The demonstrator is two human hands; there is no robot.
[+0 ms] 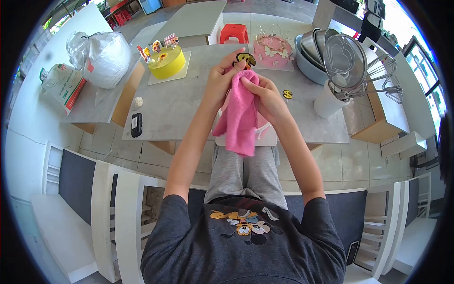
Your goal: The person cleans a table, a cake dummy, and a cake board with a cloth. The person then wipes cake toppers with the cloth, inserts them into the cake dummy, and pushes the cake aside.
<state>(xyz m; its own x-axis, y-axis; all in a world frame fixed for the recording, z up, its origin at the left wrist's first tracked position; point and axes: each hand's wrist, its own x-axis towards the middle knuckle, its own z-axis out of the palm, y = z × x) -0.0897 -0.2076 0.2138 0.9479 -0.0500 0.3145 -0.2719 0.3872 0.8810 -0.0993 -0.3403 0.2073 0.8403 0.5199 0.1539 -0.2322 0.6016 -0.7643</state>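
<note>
Loosely hanging pink cloth [240, 118], long axis toward lap [243, 177], right grip [254, 85] pinching it, left grip [239, 64] holding topper [247, 58]

1. A gray-topped table [161, 118] spans the middle of the frame, above a floor [331, 163] of pale, glossy square tiles.
2. Upper center: a second gray-topped table [191, 21] and a red plastic stool [234, 33].
3. Lower left and lower right: white slatted seats, one with a dark panel [78, 180].
4. Right: a dark-framed window [430, 83], bright with daylight.
5. Left edge: a pale surface [21, 113], wall or floor unclear.
</note>
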